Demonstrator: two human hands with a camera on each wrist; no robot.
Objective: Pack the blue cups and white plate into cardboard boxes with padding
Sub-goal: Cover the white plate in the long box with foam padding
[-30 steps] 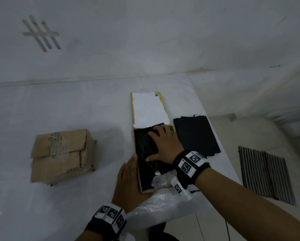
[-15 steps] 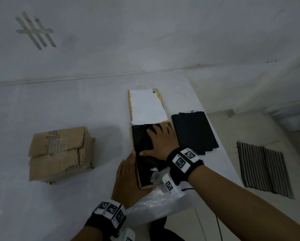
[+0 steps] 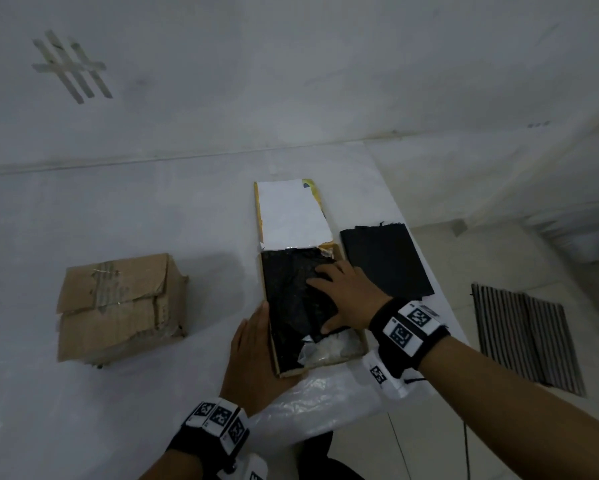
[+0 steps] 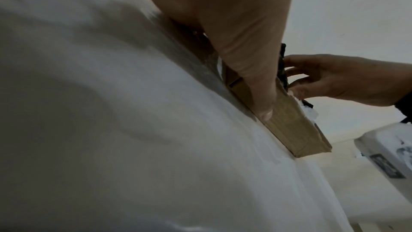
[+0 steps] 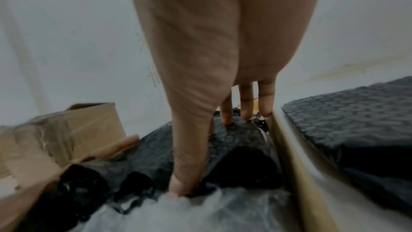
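A white worktop (image 3: pixel 118 220) carries everything. At its left stands a closed, taped cardboard box (image 3: pixel 118 306), well apart from the open shallow box (image 3: pixel 284 370) near the right edge, whose white-lined lid (image 3: pixel 291 213) lies folded back. Black padding (image 3: pixel 291 292) fills this box, with clear plastic wrap (image 3: pixel 329 349) showing at its near end. Just beside the box on the right lies a stack of black padding sheets (image 3: pixel 384 261). The right hand (image 3: pixel 346 299), fingers spread, presses flat on the padding inside. The left hand (image 3: pixel 253 355), fingers straight and together, rests against the box's left wall. Cups and plate cannot be seen.
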